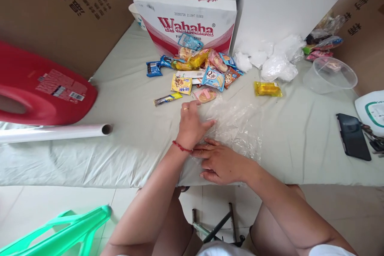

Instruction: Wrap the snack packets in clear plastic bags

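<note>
A clear plastic bag (pixel 240 128) lies flat on the pale sheet in front of me. My left hand (pixel 192 124), with a red thread at the wrist and a ring, presses flat on the bag's left edge, fingers stretched out. My right hand (pixel 219 162) lies flat on the bag's near end, fingers pointing left under the left wrist. Just beyond my left hand sits a pink-wrapped snack (pixel 205 95). A heap of wrapped snacks (pixel 198 68) lies farther back, with a yellow packet (pixel 267 89) apart at the right.
A Wahaha carton (pixel 186 22) and white boxes stand behind the snacks. A roll of clear film (pixel 57 132) and a red plastic stool (pixel 39 88) lie left. A clear bowl (pixel 330 74), a black phone (pixel 352 136) and crumpled white bags (pixel 277 62) sit right.
</note>
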Tool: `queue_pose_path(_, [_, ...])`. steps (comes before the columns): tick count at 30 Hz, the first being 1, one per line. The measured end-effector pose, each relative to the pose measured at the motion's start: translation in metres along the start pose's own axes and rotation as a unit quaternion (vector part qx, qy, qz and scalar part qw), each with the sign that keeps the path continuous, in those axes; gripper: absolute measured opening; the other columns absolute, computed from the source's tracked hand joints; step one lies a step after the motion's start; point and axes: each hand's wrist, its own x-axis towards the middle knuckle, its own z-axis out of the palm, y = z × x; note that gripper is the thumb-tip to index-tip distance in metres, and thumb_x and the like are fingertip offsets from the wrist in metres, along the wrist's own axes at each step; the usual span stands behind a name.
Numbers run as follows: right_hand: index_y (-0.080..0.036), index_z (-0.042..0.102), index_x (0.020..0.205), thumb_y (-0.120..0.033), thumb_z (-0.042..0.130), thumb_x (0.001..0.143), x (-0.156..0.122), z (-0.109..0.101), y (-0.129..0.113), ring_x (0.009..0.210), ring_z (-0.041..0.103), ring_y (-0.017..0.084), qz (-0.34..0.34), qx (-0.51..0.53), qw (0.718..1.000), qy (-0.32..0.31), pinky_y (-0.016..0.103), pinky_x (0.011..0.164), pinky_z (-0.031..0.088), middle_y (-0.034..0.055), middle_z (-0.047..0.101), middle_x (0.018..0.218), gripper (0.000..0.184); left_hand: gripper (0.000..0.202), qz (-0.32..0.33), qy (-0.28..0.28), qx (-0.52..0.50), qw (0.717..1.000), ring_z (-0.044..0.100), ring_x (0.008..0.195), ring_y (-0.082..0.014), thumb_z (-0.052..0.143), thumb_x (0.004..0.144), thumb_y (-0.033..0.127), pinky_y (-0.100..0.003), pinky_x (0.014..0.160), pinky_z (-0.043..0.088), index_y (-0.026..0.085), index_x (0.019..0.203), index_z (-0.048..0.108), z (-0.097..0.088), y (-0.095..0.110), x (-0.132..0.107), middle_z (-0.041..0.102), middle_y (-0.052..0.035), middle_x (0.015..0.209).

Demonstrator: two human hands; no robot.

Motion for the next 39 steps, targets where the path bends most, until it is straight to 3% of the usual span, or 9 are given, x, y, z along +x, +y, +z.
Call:
queue_pose_path(7, [-0.018,0.077,0.082,-0.034,0.065,0.097,0.008,-0.001,0.007,0.113,0.066,0.022,0.017,0.008,1.000,0.018,0.042,0.120,0.039,0.0059,0.079,0.101,0.025,0.031,0.009,-0.030,0.163,0.986,0.058,0.111,-0.0360,0.076,0.082,0.031,-0.050,0.093,0.050,0.019,0.102,0.056,0.002,0.010,-0.018,0.060,-0.0137,0.110])
queue_pose_path(11, [-0.017,0.078,0.083,-0.033,0.064,0.098,0.010,0.004,0.010,0.133,0.057,0.024,-0.005,0.020,0.999,0.026,0.045,0.127,0.030,0.0082,0.075,0.126,0.025,0.035,-0.029,0.076,0.165,0.983,0.057,0.117,-0.0361,0.070,0.081,0.019,-0.049,0.094,0.048,0.018,0.113,0.057,-0.002,0.000,-0.010,0.059,-0.0162,0.121])
queue_pose_path(16, [-0.018,0.076,0.083,-0.031,0.059,0.102,0.008,0.005,0.010,0.147,0.047,0.022,0.000,0.036,0.999,0.020,0.049,0.130,0.023,0.0044,0.061,0.151,0.029,0.018,-0.124,0.120,-0.067,0.983,0.063,0.081,-0.0208,0.069,0.080,0.019,-0.035,0.077,0.051,0.020,0.093,0.058,-0.019,-0.033,0.015,0.064,-0.0018,0.086])
queue_pose_path(20, [-0.019,0.077,0.085,-0.033,0.058,0.103,0.008,0.003,0.010,0.149,0.045,0.023,0.010,0.031,0.999,0.014,0.049,0.130,0.024,0.0047,0.057,0.155,0.030,0.010,-0.253,0.070,-0.378,0.888,0.062,0.061,-0.0132,0.065,0.082,0.017,-0.025,0.058,0.045,0.019,0.083,0.056,-0.032,-0.043,0.026,0.060,0.0028,0.069])
queue_pose_path(23, [-0.018,0.078,0.088,-0.035,0.058,0.103,0.009,0.003,0.010,0.151,0.042,0.024,0.016,0.015,1.000,0.017,0.048,0.130,0.025,0.0069,0.053,0.158,0.030,0.015,-0.261,0.065,-0.481,0.834,0.070,0.074,-0.0136,0.067,0.080,0.015,-0.024,0.068,0.052,0.019,0.085,0.054,-0.036,-0.039,0.027,0.063,0.0014,0.078])
queue_pose_path(28, [-0.016,0.079,0.090,-0.035,0.060,0.101,0.010,0.005,0.010,0.151,0.043,0.025,0.012,0.005,0.999,0.029,0.048,0.130,0.025,0.0092,0.051,0.160,0.029,0.045,-0.155,-0.019,-0.419,0.894,0.068,0.106,-0.0202,0.084,0.069,0.032,-0.035,0.092,0.055,0.021,0.100,0.053,-0.026,-0.029,0.020,0.063,-0.0045,0.114])
queue_pose_path(33, [-0.016,0.078,0.091,-0.037,0.063,0.099,0.009,0.006,0.005,0.154,0.037,0.028,0.017,0.003,0.999,0.034,0.053,0.131,0.022,0.0105,0.048,0.162,0.027,0.048,-0.052,-0.034,-0.240,0.969,0.054,0.129,-0.0280,0.076,0.057,0.007,-0.044,0.104,0.051,0.020,0.098,0.056,-0.011,-0.028,0.015,0.052,-0.0120,0.135])
queue_pose_path(36, [-0.017,0.078,0.091,-0.039,0.064,0.098,0.008,0.005,0.000,0.155,0.034,0.029,0.013,0.000,1.000,0.027,0.057,0.131,0.020,0.0098,0.045,0.164,0.027,0.028,-0.077,0.005,-0.303,0.950,0.054,0.132,-0.0274,0.068,0.062,0.006,-0.041,0.105,0.050,0.019,0.084,0.057,-0.009,-0.033,0.021,0.056,-0.0120,0.132])
queue_pose_path(39, [-0.018,0.077,0.090,-0.040,0.063,0.099,0.008,0.004,-0.003,0.157,0.030,0.029,0.006,-0.001,0.999,0.034,0.058,0.131,0.019,0.0074,0.038,0.168,0.028,0.023,-0.148,0.018,-0.446,0.883,0.065,0.114,-0.0227,0.075,0.062,0.012,-0.037,0.103,0.051,0.018,0.077,0.057,-0.014,-0.040,0.028,0.067,-0.0066,0.108])
